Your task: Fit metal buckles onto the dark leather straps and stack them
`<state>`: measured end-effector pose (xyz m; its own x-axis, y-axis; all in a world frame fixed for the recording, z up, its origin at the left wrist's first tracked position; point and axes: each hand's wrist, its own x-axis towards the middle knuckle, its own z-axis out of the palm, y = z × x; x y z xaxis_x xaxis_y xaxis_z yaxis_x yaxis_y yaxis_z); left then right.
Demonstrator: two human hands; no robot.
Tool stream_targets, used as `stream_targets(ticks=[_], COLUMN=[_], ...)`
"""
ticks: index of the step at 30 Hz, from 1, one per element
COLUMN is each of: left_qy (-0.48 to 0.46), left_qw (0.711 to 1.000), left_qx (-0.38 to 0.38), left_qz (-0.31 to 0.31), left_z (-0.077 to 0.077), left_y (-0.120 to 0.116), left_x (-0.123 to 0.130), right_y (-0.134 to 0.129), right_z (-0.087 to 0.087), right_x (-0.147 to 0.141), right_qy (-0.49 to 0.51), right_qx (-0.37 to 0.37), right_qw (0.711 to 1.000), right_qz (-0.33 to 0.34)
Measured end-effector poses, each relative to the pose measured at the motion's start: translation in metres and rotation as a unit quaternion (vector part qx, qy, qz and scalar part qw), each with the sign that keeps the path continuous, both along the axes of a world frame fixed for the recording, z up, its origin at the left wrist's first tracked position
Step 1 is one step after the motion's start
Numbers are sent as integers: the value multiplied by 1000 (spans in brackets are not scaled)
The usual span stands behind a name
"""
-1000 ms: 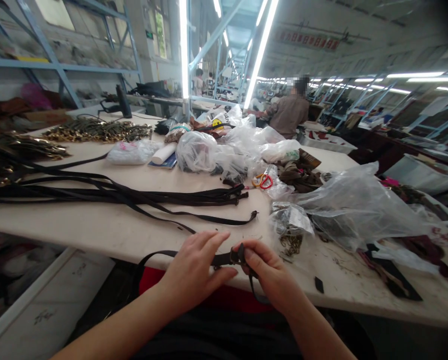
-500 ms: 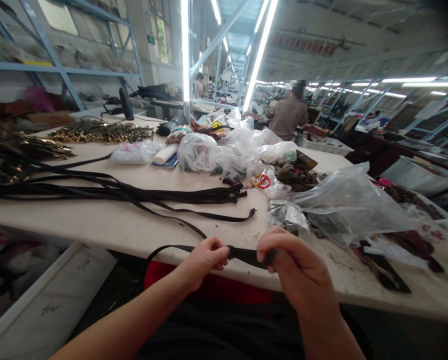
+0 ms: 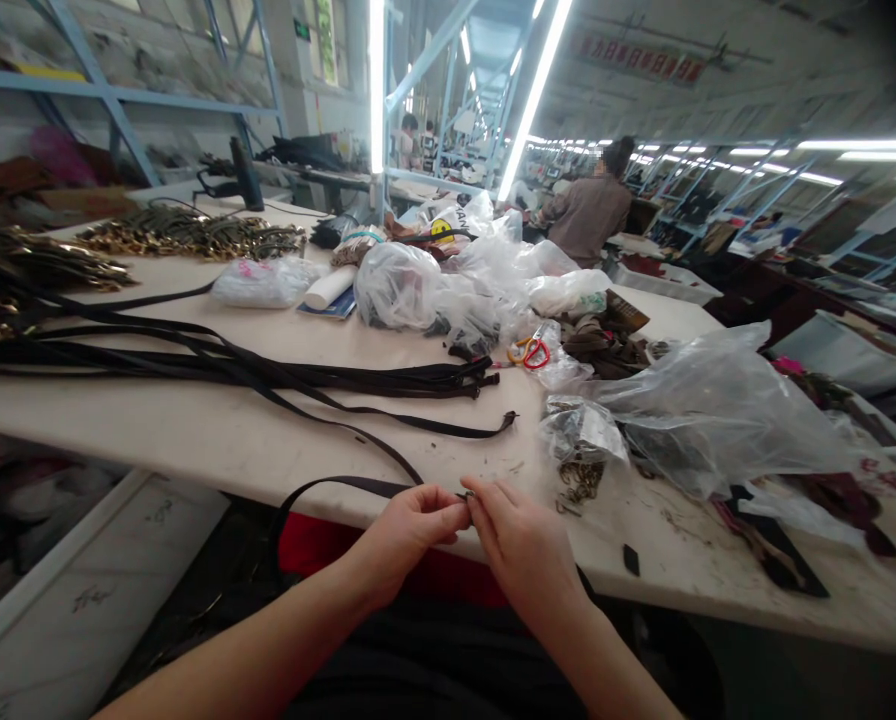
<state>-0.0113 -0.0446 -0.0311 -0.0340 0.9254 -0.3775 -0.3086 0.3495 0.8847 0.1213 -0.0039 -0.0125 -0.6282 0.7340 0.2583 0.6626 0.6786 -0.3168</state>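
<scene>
A black strap [image 3: 362, 484] loops up from the front edge of the table to my hands. My left hand [image 3: 418, 518] pinches it near its end between thumb and fingers. Against those fingertips, my right hand [image 3: 521, 540] is closed, fingers pressed together at the same spot. A small dark, shiny piece [image 3: 466, 494] shows between the fingertips; its kind is too small to make out. Most of the strap's end is hidden by my fingers. Beyond my hands lies a bundle of black straps [image 3: 388, 376], with one strap's end [image 3: 502, 425] apart from it.
Red-and-yellow-handled scissors [image 3: 530, 353] lie behind. Clear plastic bags [image 3: 688, 410] cover the right side, near small metal pieces [image 3: 581, 478]. A small black piece [image 3: 631, 560] lies near the front edge. Brass-coloured hardware [image 3: 193, 232] is piled at left. A person [image 3: 589, 215] stands further back.
My right hand has moved left, from gripping the strap a little way off to meeting my left fingertips. The stretch of strap between the hands no longer shows. The view has shifted slightly.
</scene>
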Motion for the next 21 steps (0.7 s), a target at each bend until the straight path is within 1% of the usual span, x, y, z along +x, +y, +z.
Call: stream_targets(ticks=[2,4,5,7,9,10,11,12,13,14,15,16,17,18,19,20,21], left_qy=[2,-3,-12,-31,-40,-44,-48,-55,-65,-70,-61,-34,10,63,113,151,171], left_qw=[1000,999,998,987,963,952,943,940,946,958,975,989,996,992,984,976,973], left_qx=[6,23,32,46,56,62,71,82,92,98,98,94,92,94,101,113,126], left_qz=[4,27,57,153,260,297,321,325,305,260,191,105,20,-48,-90,-105,-94], left_z=[1,9,16,33,50,56,60,62,61,59,55,52,50,50,52,56,63], left_y=[3,3,2,-4,-10,-12,-14,-16,-17,-18,-19,-19,-18,-18,-17,-16,-17], left_x=[-5,-22,-34,-68,-101,-113,-119,-119,-113,-102,-86,-68,-50,-33,-20,-11,-8], right_y=[3,8,11,18,23,25,26,26,24,21,18,13,8,2,-3,-7,-10], right_z=[0,2,4,10,15,17,19,21,23,24,25,26,25,23,19,14,7], right_x=[1,6,9,17,23,25,25,23,21,18,15,12,9,8,9,11,16], right_qy=[-15,-23,-11,40,82,90,90,85,82,82,84,89,97,105,111,110,102], right_qx=[-10,7,24,42,14,-8,-26,-39,-47,-54,-65,-79,-95,-109,-117,-113,-101], right_qw=[999,999,999,998,996,994,994,993,993,992,991,988,985,983,982,983,987], right_qz=[30,39,31,21,39,53,64,70,73,78,86,95,104,107,103,90,75])
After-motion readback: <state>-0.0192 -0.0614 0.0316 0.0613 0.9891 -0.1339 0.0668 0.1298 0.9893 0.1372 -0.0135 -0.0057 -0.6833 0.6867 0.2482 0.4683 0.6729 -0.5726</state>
